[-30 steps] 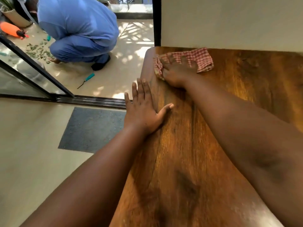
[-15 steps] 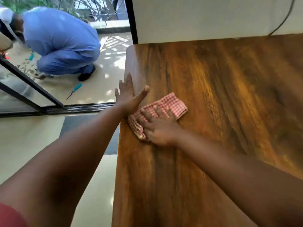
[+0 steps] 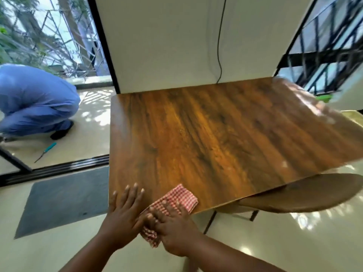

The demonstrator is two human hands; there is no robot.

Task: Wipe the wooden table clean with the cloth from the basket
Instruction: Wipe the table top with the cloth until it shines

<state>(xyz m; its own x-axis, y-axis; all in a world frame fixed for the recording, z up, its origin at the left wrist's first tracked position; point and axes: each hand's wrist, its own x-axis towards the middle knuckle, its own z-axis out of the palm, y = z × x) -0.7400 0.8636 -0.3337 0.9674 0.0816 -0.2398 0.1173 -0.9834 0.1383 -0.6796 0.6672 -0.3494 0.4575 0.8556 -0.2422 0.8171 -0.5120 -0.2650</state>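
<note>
At the near left corner of the wooden table (image 3: 225, 134), both hands are down on the top. The table stands against a pale wall (image 3: 161, 40), with a rounded wooden stool (image 3: 306, 195) tucked under its right edge. Out on the sunlit floor to the left, a person in blue clothes (image 3: 35, 103) crouches, and a grey mat (image 3: 64, 199) lies inside the sliding door track. The left hand (image 3: 122, 214) rests flat, fingers straight and spread. The right hand (image 3: 174, 230) presses the red checked cloth (image 3: 176, 199) flat at the table's near edge, fingers laid over it. A teal-handled tool (image 3: 46, 151) lies on the floor outside.
</note>
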